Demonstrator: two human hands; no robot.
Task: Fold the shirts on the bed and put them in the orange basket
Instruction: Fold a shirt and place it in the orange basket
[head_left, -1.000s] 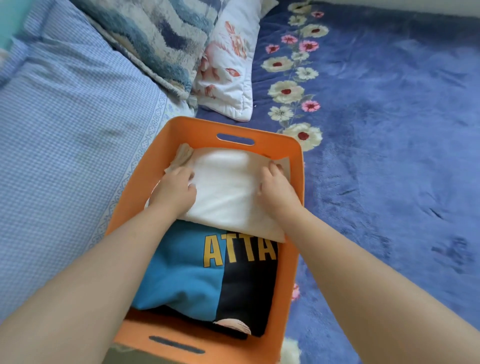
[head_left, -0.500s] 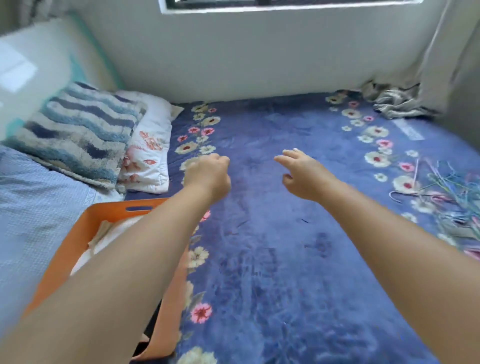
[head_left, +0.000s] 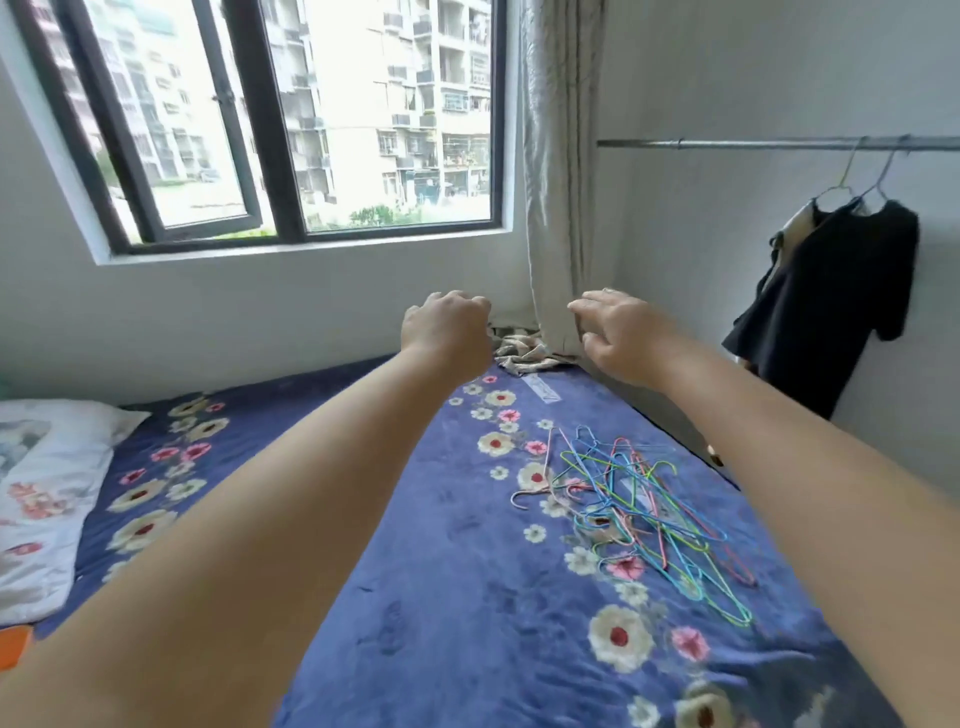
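Bedroom corner with dark-framed window (head_left: 291, 130), grey curtain (head_left: 561, 171) and white wall; bed under a blue plush floral blanket (head_left: 467, 597) filling the lower field. Both forearms extended forward above the blanket, toward the far corner. Left hand (head_left: 447, 332) raised, fingers curled loosely inward, holding nothing. Right hand (head_left: 618, 332) raised beside it, fingers spread and slightly bent, likewise holding nothing; neither touching any cloth. Crumpled striped grey-and-beige garment (head_left: 522, 353) bunched at the foot of the curtain, at the bed's far corner, just beyond and between the two hands: probably the next shirt to fold, judging by the reach, hence the paired, ready-to-grasp posture. Tangle of thin coloured wire hangers (head_left: 639, 514) heaped on the blanket right of centre, apparently set aside once stripped of clothes. Black short-sleeved shirt (head_left: 831, 296) on a hanger from a metal wall rail (head_left: 779, 143), off the bed, so perhaps outside the task. Orange plastic basket (head_left: 13, 647) only as a sliver at the lower left edge, contents out of view. White floral-print pillow (head_left: 47, 493) at left.
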